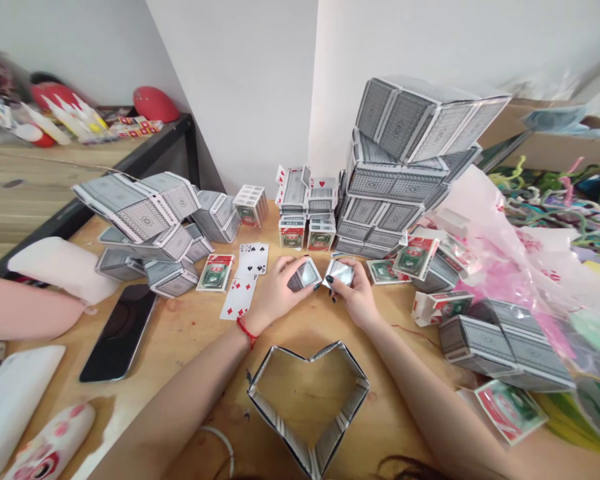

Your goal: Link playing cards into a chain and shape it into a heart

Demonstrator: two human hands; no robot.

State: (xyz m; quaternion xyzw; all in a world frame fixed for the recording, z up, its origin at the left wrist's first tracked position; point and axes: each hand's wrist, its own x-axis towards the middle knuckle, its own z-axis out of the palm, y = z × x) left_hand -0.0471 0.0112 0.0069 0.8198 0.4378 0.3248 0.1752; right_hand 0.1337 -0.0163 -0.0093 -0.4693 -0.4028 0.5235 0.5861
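My left hand, with a red string at the wrist, is closed around a stack of playing cards. Close beside it, my right hand grips a few playing cards between thumb and fingers. Left of my hands, spade cards and a four of diamonds lie face up. A red and green card box is next to them. Between my forearms stands a heart-shaped ring of joined cards.
Grey-backed card blocks form a tall stack at the back right and a lower stack at the left. Card boxes lie to the right. A black phone and pink-white plastic flank the work area.
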